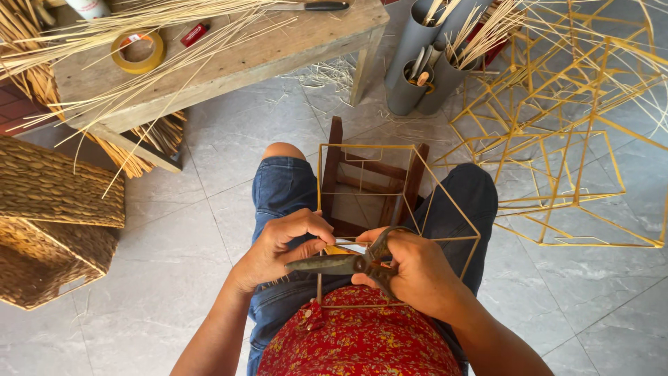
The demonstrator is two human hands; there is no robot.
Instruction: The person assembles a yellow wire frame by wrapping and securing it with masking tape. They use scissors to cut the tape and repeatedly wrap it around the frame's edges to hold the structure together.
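A yellow wire box frame [438,196] rests on my lap between my knees, over a small dark wooden stool [369,182]. My right hand [417,273] grips dark metal pliers [334,264], whose jaws point left across the frame's near edge. My left hand [282,244] pinches the frame's near rail and a bit of yellow tape [337,249] just above the pliers' jaws. The two hands almost touch.
A wooden bench [229,63] at the top left carries loose reed strips, a yellow tape roll [139,52] and a red lighter [194,35]. Woven baskets [49,216] stand at left. Grey tubes [417,63] with tools and several yellow wire frames [577,139] lie at right.
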